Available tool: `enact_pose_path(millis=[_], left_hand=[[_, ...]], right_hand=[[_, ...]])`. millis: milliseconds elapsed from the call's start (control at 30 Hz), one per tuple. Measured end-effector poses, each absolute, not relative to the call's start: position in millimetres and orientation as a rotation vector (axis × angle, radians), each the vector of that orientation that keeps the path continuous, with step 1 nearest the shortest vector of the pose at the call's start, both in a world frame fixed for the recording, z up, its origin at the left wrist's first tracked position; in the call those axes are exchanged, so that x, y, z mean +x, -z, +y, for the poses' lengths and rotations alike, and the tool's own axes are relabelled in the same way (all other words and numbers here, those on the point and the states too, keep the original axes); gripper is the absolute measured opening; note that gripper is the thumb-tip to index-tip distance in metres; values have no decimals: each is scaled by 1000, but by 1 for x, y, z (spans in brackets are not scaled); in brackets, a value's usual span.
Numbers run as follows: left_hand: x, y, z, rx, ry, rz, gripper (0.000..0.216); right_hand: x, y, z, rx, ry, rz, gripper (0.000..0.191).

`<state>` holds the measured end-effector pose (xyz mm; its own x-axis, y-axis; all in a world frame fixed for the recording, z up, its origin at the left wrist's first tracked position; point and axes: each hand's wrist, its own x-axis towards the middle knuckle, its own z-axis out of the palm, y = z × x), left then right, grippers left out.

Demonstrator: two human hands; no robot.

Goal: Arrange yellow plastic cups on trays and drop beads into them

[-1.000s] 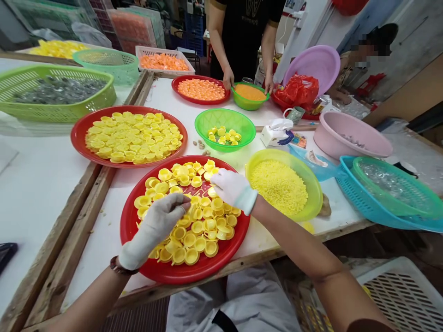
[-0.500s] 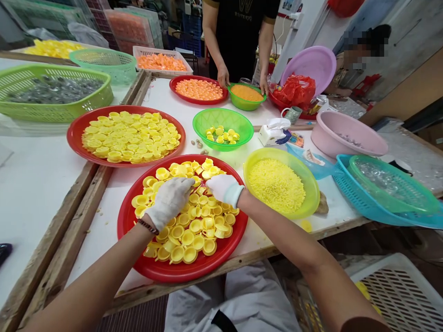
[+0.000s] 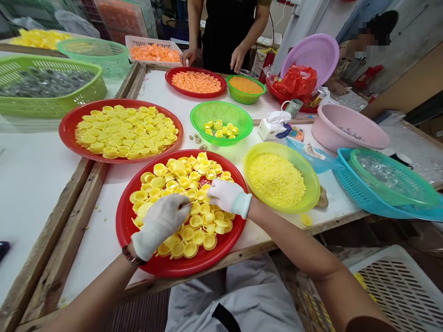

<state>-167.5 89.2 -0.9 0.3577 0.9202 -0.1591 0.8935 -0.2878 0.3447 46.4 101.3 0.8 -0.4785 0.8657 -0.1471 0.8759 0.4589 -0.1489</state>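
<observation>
A round red tray (image 3: 162,266) lies at the table's near edge, covered with several yellow plastic caps (image 3: 180,177). Both my hands wear white gloves and rest over the caps. My left hand (image 3: 161,223) is curled, its fingertips pinched down among the caps near the tray's middle; what it pinches is hidden. My right hand (image 3: 226,196) sits just to the right, fingers bent and pressed onto caps near the left hand's fingertips. A yellow bowl (image 3: 313,182) of small yellow pellets stands right of the tray.
A second red tray (image 3: 67,127) of yellow caps lies further left, a green bowl (image 3: 221,113) with a few caps behind. Another person (image 3: 224,32) stands at the far end by orange caps. Pink basin (image 3: 348,133) and teal baskets (image 3: 363,198) sit right; a white crate (image 3: 398,286) below.
My left hand reached up toward the tray's middle beside the right, then drew back slightly. The person at the far end took their hands off the green bowl. The view shifted a little.
</observation>
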Motion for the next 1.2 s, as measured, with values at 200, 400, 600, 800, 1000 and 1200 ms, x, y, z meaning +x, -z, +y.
enact_pose_path(millis=[200,400,600,800,1000,1200], left_hand=[[-146,-7,100,2373,79,1601,21],[-155,0,98,2427,-43,1607,21],[-155,8,69,2574,-261,1153,24],[-147,14,64,2616,-174,1024,26],[-150,16,67,2453,-343,1071,23],[-173,7,69,2138,-651,1260,33]], right_hand=[[41,6,104,1373,-156,2607,27],[55,-3,83,1365,-54,2757,27],[63,-17,30,1461,309,2696,42],[71,-22,18,1669,335,2504,28],[77,-83,114,2036,-59,2495,29],[82,-101,106,1883,79,2752,25]])
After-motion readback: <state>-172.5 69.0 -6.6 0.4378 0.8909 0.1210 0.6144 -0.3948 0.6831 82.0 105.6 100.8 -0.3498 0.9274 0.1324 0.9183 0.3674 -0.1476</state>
